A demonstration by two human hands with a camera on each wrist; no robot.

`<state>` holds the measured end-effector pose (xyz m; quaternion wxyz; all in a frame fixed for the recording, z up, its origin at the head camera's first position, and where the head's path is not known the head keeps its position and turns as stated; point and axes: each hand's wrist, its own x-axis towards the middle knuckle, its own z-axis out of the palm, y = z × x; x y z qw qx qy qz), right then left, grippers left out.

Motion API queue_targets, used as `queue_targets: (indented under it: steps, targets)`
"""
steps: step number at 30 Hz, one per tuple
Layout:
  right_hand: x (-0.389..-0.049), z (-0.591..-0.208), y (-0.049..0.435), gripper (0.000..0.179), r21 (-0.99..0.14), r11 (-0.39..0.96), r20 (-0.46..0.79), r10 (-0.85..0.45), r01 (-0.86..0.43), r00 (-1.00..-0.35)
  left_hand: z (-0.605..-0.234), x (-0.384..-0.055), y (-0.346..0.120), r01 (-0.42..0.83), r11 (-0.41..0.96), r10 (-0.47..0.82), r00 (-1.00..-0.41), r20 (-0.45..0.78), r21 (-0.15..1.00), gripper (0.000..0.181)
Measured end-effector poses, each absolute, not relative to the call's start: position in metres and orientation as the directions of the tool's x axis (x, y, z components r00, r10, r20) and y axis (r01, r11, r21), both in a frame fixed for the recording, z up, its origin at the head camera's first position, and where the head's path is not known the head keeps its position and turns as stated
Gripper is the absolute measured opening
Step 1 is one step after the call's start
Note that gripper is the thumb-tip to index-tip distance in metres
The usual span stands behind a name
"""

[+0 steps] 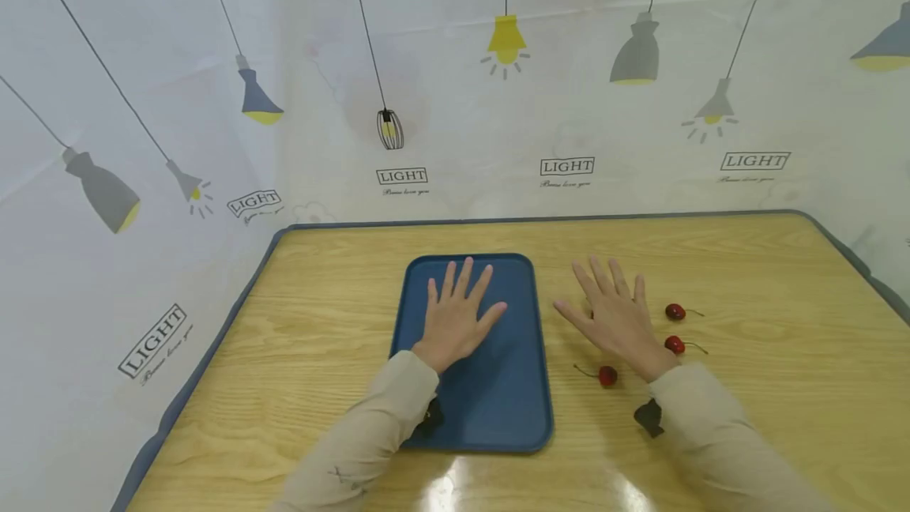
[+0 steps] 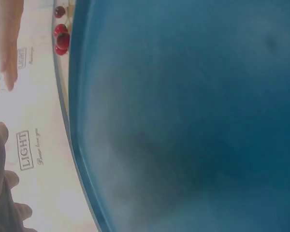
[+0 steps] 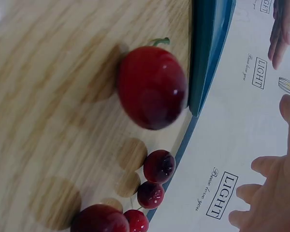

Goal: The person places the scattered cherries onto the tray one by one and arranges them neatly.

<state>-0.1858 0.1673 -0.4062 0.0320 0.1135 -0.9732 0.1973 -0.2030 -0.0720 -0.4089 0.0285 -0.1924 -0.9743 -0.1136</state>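
My left hand [image 1: 455,322] hovers over a blue rectangular tray [image 1: 490,409], palm down with its fingers spread, holding nothing. To the right of the tray, my right hand [image 1: 617,318] is spread the same way above the wooden table, also holding nothing. Around the right hand lie several dark red cherries with stems. One cherry [image 1: 607,376] is below the palm, and two more, an upper cherry [image 1: 675,312] and a lower cherry [image 1: 674,344], lie to its right. In the right wrist view a cherry [image 3: 153,88] looms large beside the tray's edge. The hand partly hides others in the head view.
The wooden table [image 1: 298,346] has a dark blue edge along its back and sides. Behind it hangs a pale curtain [image 1: 455,62] printed with lamps and the word LIGHT. Black devices, one [image 1: 649,417] below the right cuff, are on both wrists.
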Motion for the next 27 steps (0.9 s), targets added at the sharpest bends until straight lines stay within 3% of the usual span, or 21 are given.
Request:
queue_targets:
  steps: [15,27]
  targets:
    - [-0.182,-0.409,0.175,0.075,-0.425,0.870,0.076,-0.242,-0.250,-0.967,-0.415,-0.206,-0.124,0.347,0.916,0.333,-0.938,0.098,0.201,0.063]
    - [-0.180,-0.418,0.178,0.074,-0.475,0.833,0.110,-0.265,-0.285,-0.958,-0.414,-0.223,-0.164,0.336,0.868,0.348,-0.937,0.034,0.367,0.062]
